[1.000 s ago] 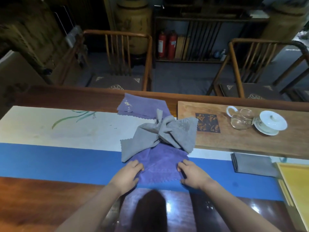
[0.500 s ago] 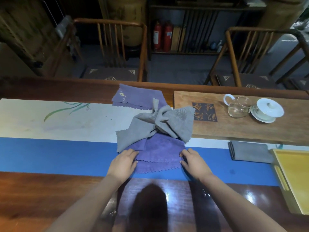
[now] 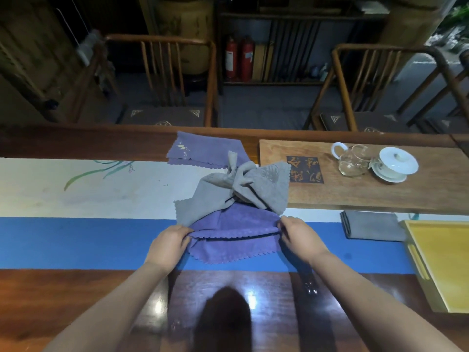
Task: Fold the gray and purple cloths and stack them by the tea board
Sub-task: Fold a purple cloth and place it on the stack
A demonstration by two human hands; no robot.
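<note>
A purple cloth [image 3: 232, 240] lies on the blue band of the table runner, doubled over, with its scalloped upper edge raised slightly off the layer below. My left hand [image 3: 170, 242] pinches its left corner and my right hand [image 3: 295, 233] pinches its right corner. A crumpled gray cloth [image 3: 238, 189] lies bunched across the far part of the purple cloth. Behind it a second purple cloth [image 3: 203, 151] with a small gold motif lies flat. The wooden tea board [image 3: 360, 191] is to the right. A folded gray cloth [image 3: 371, 224] rests just in front of the board.
On the tea board stand a glass pitcher [image 3: 354, 160] and a white lidded cup on a saucer [image 3: 393, 166]. A yellow tray [image 3: 441, 262] sits at the right edge. Two wooden chairs [image 3: 167, 80] stand beyond the table. The near table surface is glossy dark wood.
Both hands moved from resting flat on the near purple cloth to pinching its side corners, and the near edge has been lifted and doubled over.
</note>
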